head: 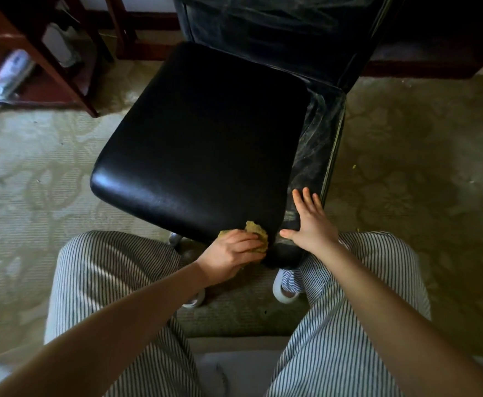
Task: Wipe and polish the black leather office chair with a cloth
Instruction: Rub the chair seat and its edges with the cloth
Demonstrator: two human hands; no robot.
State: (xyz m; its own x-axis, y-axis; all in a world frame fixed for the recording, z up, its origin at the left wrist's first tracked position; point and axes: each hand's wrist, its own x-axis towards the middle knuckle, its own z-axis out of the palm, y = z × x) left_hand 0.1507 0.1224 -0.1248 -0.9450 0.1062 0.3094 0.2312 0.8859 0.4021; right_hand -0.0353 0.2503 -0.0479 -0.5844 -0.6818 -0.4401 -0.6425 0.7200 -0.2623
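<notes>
Here, between my striped knees (pixel 114 270), my left hand (pixel 230 252) is gripping the yellow cloth (pixel 258 234) against the front edge of the black chair seat (pixel 205 133); my right hand (pixel 312 222) is lying, fingers spread flat, by the seat's dusty right side; the backrest (pixel 277 30) is standing beyond
</notes>
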